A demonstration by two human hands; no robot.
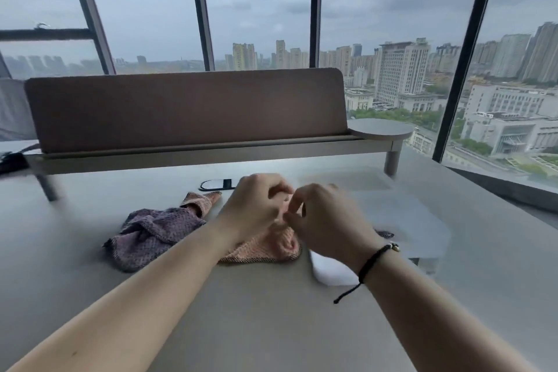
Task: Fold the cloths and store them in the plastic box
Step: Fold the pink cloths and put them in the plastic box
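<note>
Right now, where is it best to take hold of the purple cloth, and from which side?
Probably take the purple cloth by its near hemmed edge at the left, coming from the left with the left hand. It lies crumpled and unfolded on the table, and that edge lies free and flat.

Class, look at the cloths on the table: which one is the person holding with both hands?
The pink cloth: the left hand and right hand pinch it, while the purple cloth lies crumpled and untouched to its left.

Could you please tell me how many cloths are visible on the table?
2, perhaps more hidden: a crumpled purple woven cloth lying left, and a pink woven cloth under both hands.
</note>
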